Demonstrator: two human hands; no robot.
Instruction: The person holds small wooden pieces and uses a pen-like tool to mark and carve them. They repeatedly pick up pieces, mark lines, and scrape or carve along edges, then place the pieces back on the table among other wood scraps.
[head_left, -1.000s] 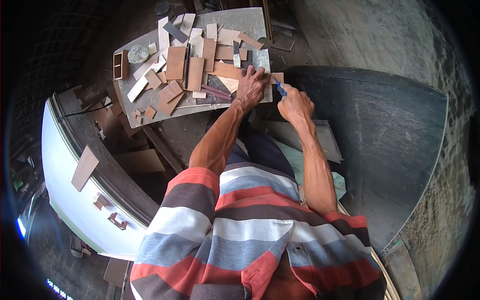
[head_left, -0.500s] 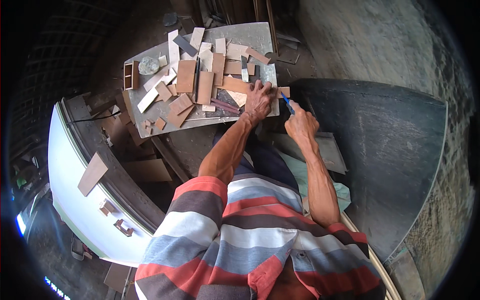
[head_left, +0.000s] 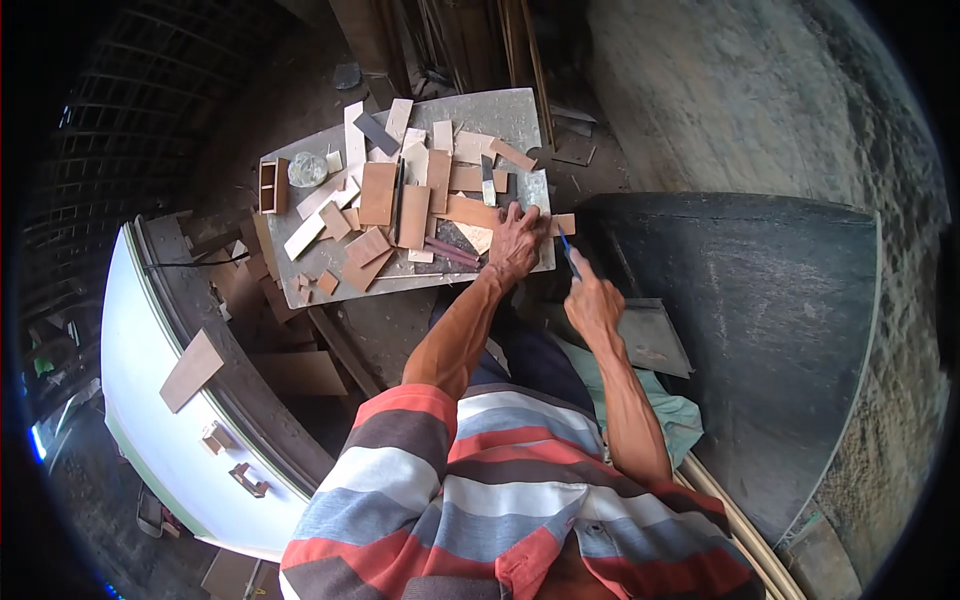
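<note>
Brown wood strip (head_left: 563,224) juts past the worktop (head_left: 505,112) at three o'clock under your bent left hand (head_left: 516,244), any pinch unclear, while your right hand (head_left: 595,302), wrapped round a blue cutter (head_left: 570,252), seemingly scores it, the next stroke likely needing steady pressure, though the contact and covered middle are unreadable.

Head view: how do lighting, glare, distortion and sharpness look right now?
In the head view, light is uneven: the white panel shows bright, while the lattice at upper left sinks into shadow; a small blue-white flare sits at the left rim; the head view's fisheye bows the panel's edges; also in the head view, the blue tool in the right hand is too small to judge its tip's sharpness.
</note>
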